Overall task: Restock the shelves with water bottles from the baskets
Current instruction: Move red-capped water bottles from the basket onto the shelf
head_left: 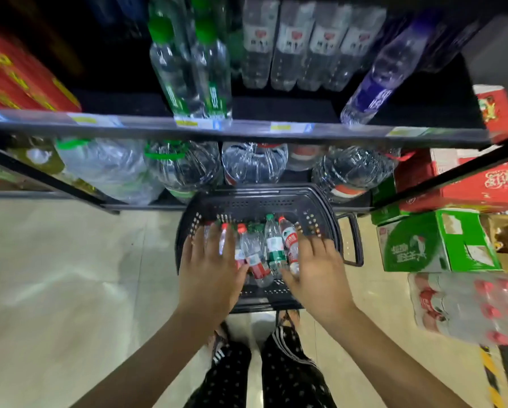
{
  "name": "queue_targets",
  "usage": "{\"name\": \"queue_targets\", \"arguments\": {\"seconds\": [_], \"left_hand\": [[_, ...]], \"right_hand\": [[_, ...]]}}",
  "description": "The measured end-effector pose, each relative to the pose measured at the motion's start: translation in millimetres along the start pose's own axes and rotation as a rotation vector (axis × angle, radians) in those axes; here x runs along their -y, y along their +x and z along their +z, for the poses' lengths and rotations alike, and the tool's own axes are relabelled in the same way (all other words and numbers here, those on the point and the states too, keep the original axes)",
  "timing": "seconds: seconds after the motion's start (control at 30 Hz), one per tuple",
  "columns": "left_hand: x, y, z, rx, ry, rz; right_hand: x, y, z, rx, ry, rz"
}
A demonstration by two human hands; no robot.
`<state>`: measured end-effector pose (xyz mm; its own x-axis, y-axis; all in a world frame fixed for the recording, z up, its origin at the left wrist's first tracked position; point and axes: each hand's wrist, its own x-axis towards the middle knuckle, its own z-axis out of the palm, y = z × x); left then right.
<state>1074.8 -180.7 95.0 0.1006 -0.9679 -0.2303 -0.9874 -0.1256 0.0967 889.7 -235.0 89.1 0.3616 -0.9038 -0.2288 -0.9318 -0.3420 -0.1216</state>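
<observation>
l hand [210,269], r hand [317,278] grip released over basket [255,198]; bottles [275,245] long axis, caps twd shelf [247,132]

The left hand [210,269] is stretched forward with the palm down and its back to the camera. Its fingers [210,244] are straight and a little spread, and the thumb points inward, toward the other hand. The right hand [316,275] lies in the same way: palm down, fingers straight and spread, thumb turned inward. The two hands are near each other, side by side, but apart. The left forearm [147,348] comes in from the lower left and the right forearm [388,346] from the lower right. Both are bare, and the wrists are straight. Between the arms, lower down, are the legs [288,375] in dark dotted trousers.
</observation>
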Motion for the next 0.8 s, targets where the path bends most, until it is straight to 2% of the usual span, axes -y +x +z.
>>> {"name": "queue_targets", "arguments": {"seconds": [0.13,0.27,0.47,0.7,0.8], "left_hand": [[-4,-6,71,0.19,-0.052,-0.124],[-12,1,139,0.327,-0.069,-0.202],[-28,33,234,0.454,-0.126,-0.335],[-39,97,323,0.446,-0.391,-0.586],[-44,122,349,0.398,-0.488,-0.682]], "right_hand": [[-28,-6,71,0.204,-0.002,0.103],[-54,5,130,0.33,0.066,0.185],[-93,51,213,0.396,0.122,0.302],[-118,124,282,0.387,0.125,0.343],[-119,150,306,0.408,0.138,0.426]]}}
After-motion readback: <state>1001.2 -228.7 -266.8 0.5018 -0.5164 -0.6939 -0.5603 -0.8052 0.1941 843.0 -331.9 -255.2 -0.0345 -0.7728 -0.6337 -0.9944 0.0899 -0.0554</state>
